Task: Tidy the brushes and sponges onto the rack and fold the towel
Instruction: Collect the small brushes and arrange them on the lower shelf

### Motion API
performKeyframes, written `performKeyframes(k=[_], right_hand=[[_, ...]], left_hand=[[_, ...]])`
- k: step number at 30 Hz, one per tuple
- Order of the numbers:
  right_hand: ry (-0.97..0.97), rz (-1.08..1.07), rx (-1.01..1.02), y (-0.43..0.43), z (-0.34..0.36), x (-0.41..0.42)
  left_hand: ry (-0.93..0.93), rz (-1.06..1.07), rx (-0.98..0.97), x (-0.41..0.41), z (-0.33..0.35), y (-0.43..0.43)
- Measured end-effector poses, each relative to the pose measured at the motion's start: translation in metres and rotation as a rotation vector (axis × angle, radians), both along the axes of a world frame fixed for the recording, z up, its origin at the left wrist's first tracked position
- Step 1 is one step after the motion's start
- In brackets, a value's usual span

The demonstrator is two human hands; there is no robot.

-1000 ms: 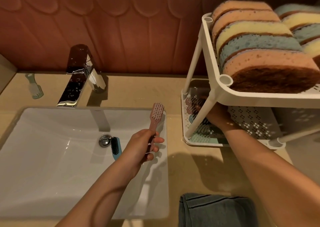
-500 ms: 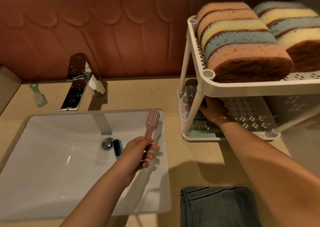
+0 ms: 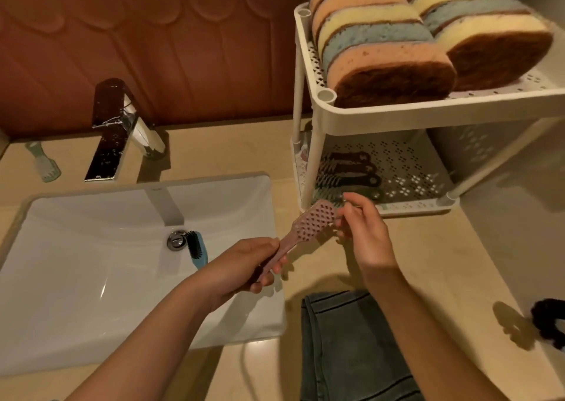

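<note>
A pink brush (image 3: 308, 224) is held over the counter between the sink and the rack. My left hand (image 3: 244, 267) grips its handle, and my right hand (image 3: 365, 235) pinches the far end of its head. The white two-tier rack (image 3: 376, 114) stands at the right, with several sponges (image 3: 385, 52) on its top shelf and several brushes (image 3: 345, 174) lying on its bottom shelf. A blue brush (image 3: 197, 249) lies in the white sink (image 3: 91, 278) beside the drain. A pale green brush (image 3: 42, 162) rests on the counter left of the tap. The dark grey towel (image 3: 351, 348) lies at the front edge.
A chrome tap (image 3: 116, 131) stands behind the sink against the reddish-brown wall. A black and white item (image 3: 550, 327) sits on the counter at the far right. Bare beige counter lies between the rack and the towel.
My right hand came out from the rack's bottom shelf and took hold of the pink brush's head. My left hand carried the brush right, off the sink and toward the rack.
</note>
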State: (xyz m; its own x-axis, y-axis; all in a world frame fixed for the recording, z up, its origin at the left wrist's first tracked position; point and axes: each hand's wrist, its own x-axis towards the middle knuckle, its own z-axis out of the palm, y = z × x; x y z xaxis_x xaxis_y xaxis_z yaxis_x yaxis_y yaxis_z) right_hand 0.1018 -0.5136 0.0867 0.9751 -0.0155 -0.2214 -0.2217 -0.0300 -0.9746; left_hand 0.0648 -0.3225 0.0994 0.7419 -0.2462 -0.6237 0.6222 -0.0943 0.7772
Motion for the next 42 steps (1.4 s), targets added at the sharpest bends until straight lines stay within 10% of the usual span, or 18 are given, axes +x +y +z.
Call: performKeyframes(k=[12,26,42], right_hand=[[0.032,-0.258,0.329,-0.019,0.02,0.004],[-0.052,0.275,-0.875,-0.082,0.013,0.096],[-0.025,0.467,-0.996,-0.091,-0.028,0.098]], left_hand=[[-0.193,-0.023,0.311,0.036,0.014,-0.068],[-1.01,0.021,0.995,0.074,0.001,-0.061],[-0.881,0.048,0.966,0.072,0.001,-0.067]])
